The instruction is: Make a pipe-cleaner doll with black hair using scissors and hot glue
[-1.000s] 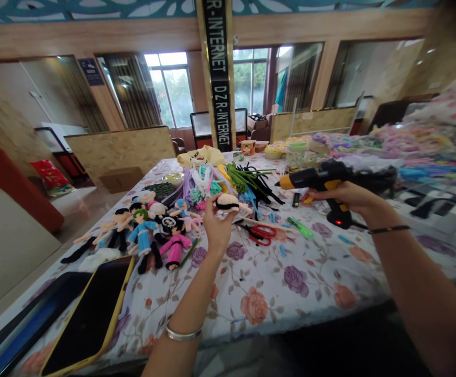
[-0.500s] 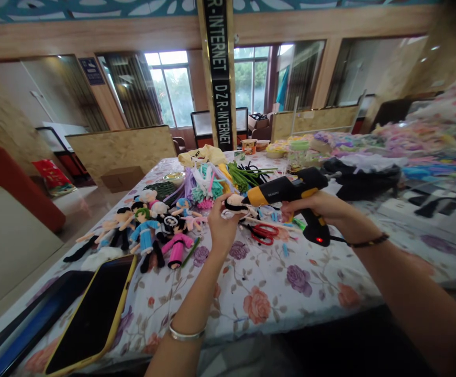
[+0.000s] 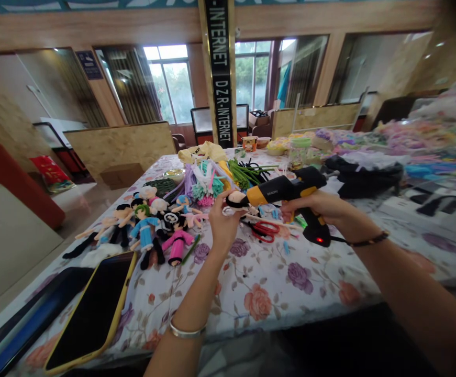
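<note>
Pinching doll head [image 3: 234, 201] in left grip [image 3: 222, 222], steadying it; right grip [image 3: 317, 204] clenching glue gun [image 3: 290, 191], nozzle touching head; scissors [image 3: 264, 231] lying below.

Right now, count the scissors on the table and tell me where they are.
1. The red-handled scissors lie on the floral tablecloth, just below the glue gun in the right hand. More could be hidden under the pile of pipe cleaners.
</note>
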